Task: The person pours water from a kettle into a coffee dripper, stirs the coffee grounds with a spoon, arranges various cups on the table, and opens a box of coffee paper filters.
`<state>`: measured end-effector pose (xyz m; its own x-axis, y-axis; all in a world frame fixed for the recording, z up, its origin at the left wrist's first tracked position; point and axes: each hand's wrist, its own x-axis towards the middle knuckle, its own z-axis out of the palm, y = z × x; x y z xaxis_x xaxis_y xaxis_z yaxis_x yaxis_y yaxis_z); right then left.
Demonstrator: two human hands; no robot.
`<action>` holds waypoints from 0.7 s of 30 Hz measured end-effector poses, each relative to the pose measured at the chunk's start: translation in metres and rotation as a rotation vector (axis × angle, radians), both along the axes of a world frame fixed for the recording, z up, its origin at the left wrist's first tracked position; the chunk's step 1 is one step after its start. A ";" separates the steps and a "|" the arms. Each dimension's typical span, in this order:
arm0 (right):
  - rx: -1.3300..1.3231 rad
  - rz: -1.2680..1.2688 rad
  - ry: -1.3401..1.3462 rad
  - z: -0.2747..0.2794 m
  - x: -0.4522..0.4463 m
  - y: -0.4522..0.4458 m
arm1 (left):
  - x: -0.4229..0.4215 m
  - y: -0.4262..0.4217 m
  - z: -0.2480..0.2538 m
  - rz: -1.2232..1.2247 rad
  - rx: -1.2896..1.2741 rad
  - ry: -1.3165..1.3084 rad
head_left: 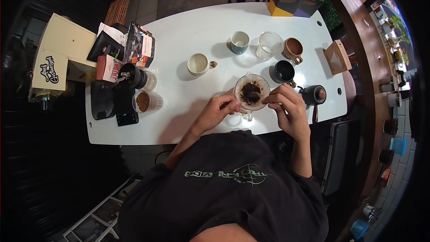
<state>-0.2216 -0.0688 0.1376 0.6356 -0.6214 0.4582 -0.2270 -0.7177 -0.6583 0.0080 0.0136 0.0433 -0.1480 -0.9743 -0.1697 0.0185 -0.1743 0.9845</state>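
A coffee filter [251, 92] with dark wet grounds inside sits in a clear glass vessel whose handle [248, 116] points toward me. My left hand [218, 113] is at the filter's left edge, its thumb and forefinger pinched together at the rim. On the right edge, my right hand [286, 107] has its fingers bent and pressed together against the filter paper. A black cup [284, 71] stands just behind my right hand. Beyond the filter are a clear plastic cup [270, 45] and a pale green cup [240, 42].
A beige mug [198, 64] stands left of centre, a brown cup [293, 49] at the back right. A dark kettle [313, 95] is near my right hand. Left are a grinder [133, 77] and a cup of brown grounds [148, 101]. A wooden stand [337, 57] is far right.
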 end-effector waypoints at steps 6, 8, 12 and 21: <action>-0.053 0.047 0.120 0.001 -0.001 0.001 | -0.001 0.001 0.001 -0.001 -0.019 -0.001; -0.091 0.010 0.127 -0.001 0.003 0.002 | -0.002 0.000 0.002 0.010 0.015 0.001; -0.102 -0.118 0.104 0.007 0.006 0.009 | 0.000 0.001 0.002 0.012 -0.011 -0.022; -0.025 -0.313 0.080 -0.015 0.026 0.025 | -0.001 0.002 0.011 -0.065 -0.006 -0.086</action>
<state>-0.1961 -0.0438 0.1226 0.4503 -0.7814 0.4319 -0.4895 -0.6207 -0.6125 0.0073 0.0157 0.0542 -0.1958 -0.9642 -0.1790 -0.0773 -0.1668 0.9830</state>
